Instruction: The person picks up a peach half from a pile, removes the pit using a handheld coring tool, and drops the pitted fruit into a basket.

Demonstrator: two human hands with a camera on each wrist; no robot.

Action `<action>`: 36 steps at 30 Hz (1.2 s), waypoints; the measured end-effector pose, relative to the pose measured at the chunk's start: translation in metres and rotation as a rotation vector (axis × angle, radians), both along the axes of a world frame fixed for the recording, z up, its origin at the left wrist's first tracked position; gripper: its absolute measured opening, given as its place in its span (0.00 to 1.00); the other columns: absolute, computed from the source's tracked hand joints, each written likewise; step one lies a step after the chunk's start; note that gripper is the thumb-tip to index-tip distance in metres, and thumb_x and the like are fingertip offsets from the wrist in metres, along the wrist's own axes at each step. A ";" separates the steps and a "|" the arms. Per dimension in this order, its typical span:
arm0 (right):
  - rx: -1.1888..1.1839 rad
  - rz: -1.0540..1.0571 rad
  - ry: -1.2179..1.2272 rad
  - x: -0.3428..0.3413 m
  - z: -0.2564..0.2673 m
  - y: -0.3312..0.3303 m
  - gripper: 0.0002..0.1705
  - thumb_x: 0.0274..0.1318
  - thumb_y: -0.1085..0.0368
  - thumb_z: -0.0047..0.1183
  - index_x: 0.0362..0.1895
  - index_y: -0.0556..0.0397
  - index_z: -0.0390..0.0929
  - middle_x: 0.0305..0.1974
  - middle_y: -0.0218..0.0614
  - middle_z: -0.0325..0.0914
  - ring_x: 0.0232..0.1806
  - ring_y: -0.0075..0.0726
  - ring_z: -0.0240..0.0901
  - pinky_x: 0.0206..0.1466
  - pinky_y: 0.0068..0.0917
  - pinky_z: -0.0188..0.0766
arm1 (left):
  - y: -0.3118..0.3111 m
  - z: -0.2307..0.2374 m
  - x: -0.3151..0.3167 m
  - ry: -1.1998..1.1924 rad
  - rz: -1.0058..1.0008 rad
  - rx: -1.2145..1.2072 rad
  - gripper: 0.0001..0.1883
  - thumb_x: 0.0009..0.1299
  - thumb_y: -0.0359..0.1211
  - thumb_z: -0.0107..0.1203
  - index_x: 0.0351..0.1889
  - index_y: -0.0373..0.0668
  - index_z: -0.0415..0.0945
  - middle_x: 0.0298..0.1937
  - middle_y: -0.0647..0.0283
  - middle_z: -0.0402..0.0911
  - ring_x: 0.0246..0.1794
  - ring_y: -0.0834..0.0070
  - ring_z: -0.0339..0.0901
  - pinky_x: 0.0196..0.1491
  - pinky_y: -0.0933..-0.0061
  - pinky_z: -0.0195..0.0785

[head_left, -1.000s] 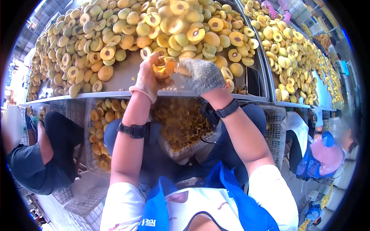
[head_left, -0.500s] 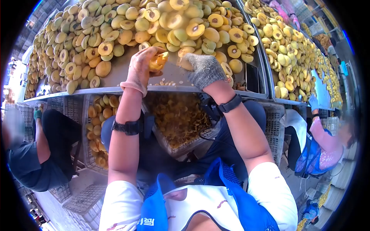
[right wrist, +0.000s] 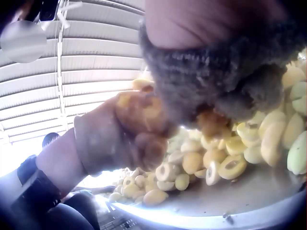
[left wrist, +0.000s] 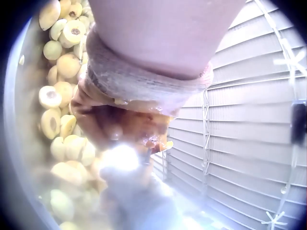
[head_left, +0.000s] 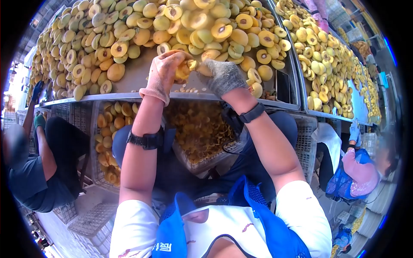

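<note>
My left hand point(head_left: 161, 76), in a pinkish-orange glove, grips yellow-orange peach flesh point(head_left: 182, 74) over the metal table. In the right wrist view, its gloved fingers curl round the wet fruit. My right hand point(head_left: 226, 78) wears a grey knit glove and is close beside it on the right. Its curled fingers pinch a small orange-yellow piece point(right wrist: 212, 125), largely hidden by the glove; I cannot tell what kind of piece it is. Just beyond both hands lies a big heap of halved peaches point(head_left: 118, 49), many with brown hollows in their cut faces.
Pale kernels point(head_left: 189, 90) lie near the table's metal front edge point(head_left: 124, 97). Below stand a bin of orange scraps point(head_left: 195, 129) and a crate of peach halves point(head_left: 107, 142). A dark flat phone-like object point(head_left: 282, 86) lies at right. Other people sit on both sides.
The hands were together over the fruit, then drew apart, the left hand moving leftward. Now they have closed in again, the left hand shifting back right with the peach.
</note>
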State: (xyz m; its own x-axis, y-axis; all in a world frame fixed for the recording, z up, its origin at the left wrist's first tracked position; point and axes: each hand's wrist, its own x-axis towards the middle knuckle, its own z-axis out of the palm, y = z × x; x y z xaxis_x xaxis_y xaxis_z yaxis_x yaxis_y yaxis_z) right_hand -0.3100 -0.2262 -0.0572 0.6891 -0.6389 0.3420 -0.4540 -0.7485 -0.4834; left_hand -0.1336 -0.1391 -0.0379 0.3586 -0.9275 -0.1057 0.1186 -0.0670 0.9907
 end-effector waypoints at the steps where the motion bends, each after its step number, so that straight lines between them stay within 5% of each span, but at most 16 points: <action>1: 0.001 0.002 0.002 0.000 -0.001 -0.001 0.15 0.57 0.54 0.62 0.41 0.49 0.83 0.34 0.48 0.83 0.39 0.58 0.80 0.45 0.46 0.76 | 0.000 -0.001 0.001 0.055 0.013 -0.008 0.17 0.72 0.41 0.52 0.42 0.37 0.85 0.39 0.63 0.82 0.35 0.78 0.78 0.35 0.75 0.77; 7: 0.066 0.175 0.044 0.006 -0.006 0.006 0.16 0.59 0.51 0.61 0.41 0.50 0.83 0.34 0.47 0.83 0.38 0.57 0.80 0.44 0.43 0.76 | 0.003 -0.016 0.014 -0.053 -0.045 -0.069 0.19 0.71 0.44 0.54 0.43 0.35 0.82 0.37 0.64 0.83 0.35 0.78 0.81 0.33 0.77 0.75; 13: 0.745 0.229 0.115 0.006 0.016 0.019 0.20 0.62 0.49 0.58 0.43 0.52 0.81 0.37 0.49 0.83 0.42 0.56 0.80 0.46 0.44 0.75 | 0.005 -0.016 0.017 -0.035 -0.100 -0.172 0.20 0.72 0.43 0.52 0.42 0.33 0.82 0.37 0.62 0.83 0.36 0.78 0.81 0.34 0.78 0.73; 19: 0.160 0.211 0.159 0.013 -0.005 0.015 0.17 0.62 0.51 0.55 0.43 0.51 0.81 0.39 0.49 0.83 0.43 0.58 0.79 0.45 0.46 0.75 | 0.007 -0.013 0.011 0.154 -0.074 -0.047 0.18 0.76 0.40 0.49 0.46 0.34 0.81 0.37 0.60 0.84 0.34 0.78 0.80 0.32 0.80 0.71; 22: 0.204 0.178 0.099 0.023 -0.019 0.023 0.16 0.63 0.52 0.54 0.43 0.50 0.81 0.39 0.50 0.82 0.43 0.57 0.79 0.46 0.47 0.75 | 0.005 -0.014 0.008 0.298 0.027 0.016 0.18 0.77 0.39 0.47 0.46 0.33 0.80 0.37 0.59 0.84 0.33 0.78 0.80 0.31 0.80 0.71; 24: 0.286 0.197 0.090 0.023 -0.014 0.025 0.13 0.62 0.56 0.54 0.44 0.49 0.82 0.38 0.47 0.83 0.43 0.58 0.80 0.45 0.46 0.76 | 0.005 -0.015 0.006 0.046 0.010 -0.141 0.20 0.77 0.41 0.48 0.45 0.31 0.80 0.37 0.58 0.83 0.32 0.77 0.80 0.30 0.80 0.70; 26: 1.052 0.269 0.003 0.017 -0.007 0.025 0.20 0.55 0.50 0.65 0.43 0.51 0.84 0.32 0.41 0.84 0.32 0.42 0.80 0.38 0.36 0.79 | 0.004 -0.014 0.007 0.212 0.013 -0.086 0.24 0.76 0.45 0.48 0.48 0.29 0.78 0.39 0.54 0.83 0.33 0.75 0.80 0.30 0.79 0.71; 27: 1.053 0.269 0.002 0.015 -0.008 0.025 0.20 0.55 0.50 0.65 0.43 0.51 0.84 0.32 0.41 0.84 0.32 0.42 0.80 0.38 0.36 0.79 | 0.003 -0.016 0.007 0.266 -0.015 -0.119 0.24 0.76 0.46 0.47 0.49 0.29 0.76 0.40 0.52 0.82 0.33 0.75 0.79 0.31 0.79 0.70; 30: 1.614 0.537 -0.151 0.004 -0.022 0.027 0.17 0.64 0.66 0.58 0.56 0.50 0.79 0.50 0.32 0.81 0.46 0.24 0.77 0.49 0.22 0.75 | 0.001 -0.021 0.006 0.370 -0.066 -0.178 0.25 0.77 0.47 0.45 0.52 0.30 0.74 0.43 0.50 0.80 0.33 0.74 0.78 0.31 0.79 0.69; 31: 1.052 0.804 -0.239 -0.004 -0.025 0.031 0.16 0.68 0.66 0.54 0.58 0.53 0.78 0.53 0.34 0.80 0.51 0.23 0.78 0.53 0.23 0.77 | -0.001 -0.023 0.007 0.455 -0.133 -0.197 0.23 0.77 0.46 0.45 0.51 0.32 0.74 0.43 0.51 0.78 0.31 0.75 0.76 0.30 0.79 0.68; 32: 1.052 0.801 -0.243 -0.004 -0.030 0.032 0.16 0.68 0.66 0.54 0.58 0.53 0.78 0.53 0.34 0.80 0.51 0.23 0.78 0.53 0.23 0.77 | -0.004 -0.023 0.008 0.541 -0.202 -0.216 0.21 0.77 0.45 0.44 0.50 0.33 0.74 0.43 0.52 0.77 0.29 0.76 0.74 0.30 0.78 0.67; 34: 2.025 0.721 -0.478 -0.006 -0.045 0.032 0.17 0.70 0.66 0.51 0.59 0.57 0.77 0.54 0.36 0.80 0.54 0.25 0.78 0.57 0.25 0.78 | -0.008 -0.024 0.007 0.618 -0.214 -0.169 0.19 0.78 0.43 0.44 0.49 0.35 0.74 0.43 0.54 0.75 0.27 0.76 0.71 0.28 0.78 0.65; 36: 2.085 0.808 -0.554 -0.004 -0.060 0.032 0.18 0.71 0.65 0.51 0.61 0.59 0.75 0.55 0.38 0.79 0.55 0.27 0.78 0.58 0.26 0.78 | -0.006 -0.019 -0.003 0.398 -0.188 -0.263 0.19 0.78 0.43 0.44 0.50 0.36 0.74 0.43 0.52 0.76 0.28 0.75 0.72 0.29 0.76 0.67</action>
State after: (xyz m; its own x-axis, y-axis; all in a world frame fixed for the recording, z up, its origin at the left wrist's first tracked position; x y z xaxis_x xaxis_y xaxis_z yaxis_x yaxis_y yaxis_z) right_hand -0.3139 -0.1939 -0.1174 0.9998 0.0168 -0.0105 -0.0198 0.8683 -0.4957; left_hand -0.1366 -0.1455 -0.0564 0.1629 -0.9856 0.0457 0.5000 0.1224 0.8573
